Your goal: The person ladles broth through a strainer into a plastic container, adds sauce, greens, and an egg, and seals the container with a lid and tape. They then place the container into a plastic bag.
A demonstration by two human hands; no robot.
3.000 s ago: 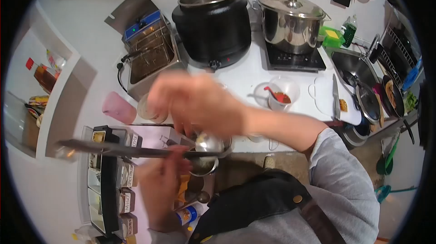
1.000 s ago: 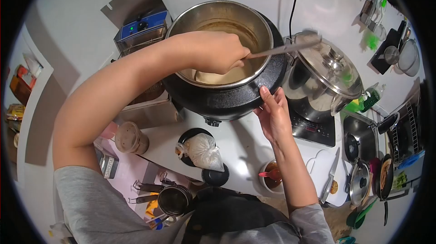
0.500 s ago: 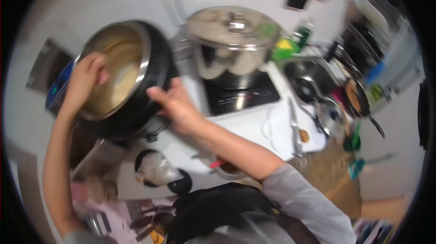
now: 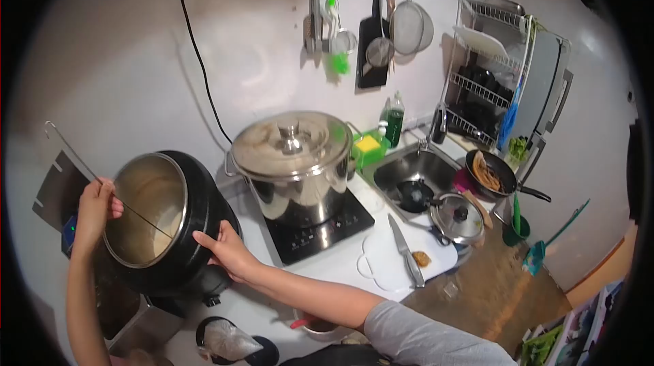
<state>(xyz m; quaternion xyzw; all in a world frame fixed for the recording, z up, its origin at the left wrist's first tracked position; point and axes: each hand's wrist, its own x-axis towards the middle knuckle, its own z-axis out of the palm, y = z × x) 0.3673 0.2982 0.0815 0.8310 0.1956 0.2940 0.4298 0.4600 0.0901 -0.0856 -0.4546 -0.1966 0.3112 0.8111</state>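
My left hand (image 4: pixel 99 204) is closed around the shaft of a long thin metal utensil (image 4: pixel 73 150) with a hooked top end. Its shaft slants down into a deep black cooker (image 4: pixel 197 209) with a steel inner pot, and the lower end is hidden. The cooker is tipped, its mouth turned to the left and towards me. Pale residue or liquid coats the inside. My right hand (image 4: pixel 228 251) grips the cooker's right side, with the thumb along the black outer wall.
A lidded steel stockpot (image 4: pixel 293 161) stands on an induction cooktop (image 4: pixel 320 233). Right of it are a sink (image 4: pixel 388 168), a white cutting board (image 4: pixel 381 264) with a knife (image 4: pixel 409 260), a lidded pan (image 4: pixel 460 219) and a frying pan (image 4: pixel 511 185). A plastic bag (image 4: pixel 228 342) lies at the front.
My left hand has risen out of the cooker's mouth, and the hooked utensil now shows plainly in it. My view has tilted up, bringing the wall rack into sight. My right hand stays on the cooker.
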